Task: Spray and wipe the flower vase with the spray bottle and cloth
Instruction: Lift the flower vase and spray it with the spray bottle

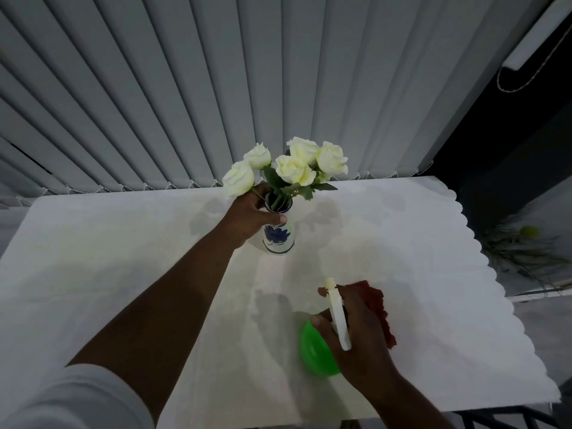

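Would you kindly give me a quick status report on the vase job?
Left hand gripping vase neck, vase upright on table. Right hand holding spray bottle. Red cloth under right hand. Nothing between nozzle and vase.

The scene was dim, lit softly from overhead; faint shadows fell across the white counter (123, 274). Wide-angle distortion bent the blinds (154, 88), and the right edge went dark and blurry.
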Demonstrator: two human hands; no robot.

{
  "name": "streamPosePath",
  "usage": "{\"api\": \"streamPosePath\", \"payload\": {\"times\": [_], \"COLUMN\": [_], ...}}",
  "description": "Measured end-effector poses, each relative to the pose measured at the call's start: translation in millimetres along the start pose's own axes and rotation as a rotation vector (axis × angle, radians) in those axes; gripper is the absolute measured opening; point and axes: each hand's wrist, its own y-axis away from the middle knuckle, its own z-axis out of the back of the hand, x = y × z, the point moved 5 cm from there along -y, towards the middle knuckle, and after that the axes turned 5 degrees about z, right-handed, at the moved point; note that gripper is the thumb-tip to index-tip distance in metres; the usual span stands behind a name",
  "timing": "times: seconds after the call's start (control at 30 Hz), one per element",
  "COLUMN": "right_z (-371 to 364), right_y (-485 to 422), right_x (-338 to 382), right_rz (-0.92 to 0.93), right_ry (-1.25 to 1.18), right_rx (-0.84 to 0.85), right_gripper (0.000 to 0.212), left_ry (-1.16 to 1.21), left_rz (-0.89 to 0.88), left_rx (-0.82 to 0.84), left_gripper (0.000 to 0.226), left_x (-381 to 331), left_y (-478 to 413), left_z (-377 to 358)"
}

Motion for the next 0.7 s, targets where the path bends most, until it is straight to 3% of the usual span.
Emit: {"api": "streamPosePath", "payload": {"times": [0.3,0.43,0.57,0.63,0.7], "right_z": [-12,-13,-4,1,6], "right_y": [1,4,7,10,14], "right_x": [-7,-11,-4,-4,-10], "right_rz": [-0.076,-0.078,0.074,0.06,-0.006], "right_ry": [-0.098,-0.087,0.192,0.283,0.316], "right_rx": [-0.019,0.008,0.016,0.026,0.027], "right_gripper": [0.04,0.047,0.073,0.083,0.074], "left_ry": [-0.015,0.057,0.075,0.085,0.134], "left_rz": [-0.016,-0.034,-0.038,-0.033,0.018], "left_rx": [-0.016,0.014,-0.014,-0.075,-0.136], "left_gripper": [0.062,0.073,0.076,0.08,0.09], "left_x": [2,8,9,14,26], "left_y": [3,8,19,28,41], "left_z": [-5,-6,-5,1,8]}}
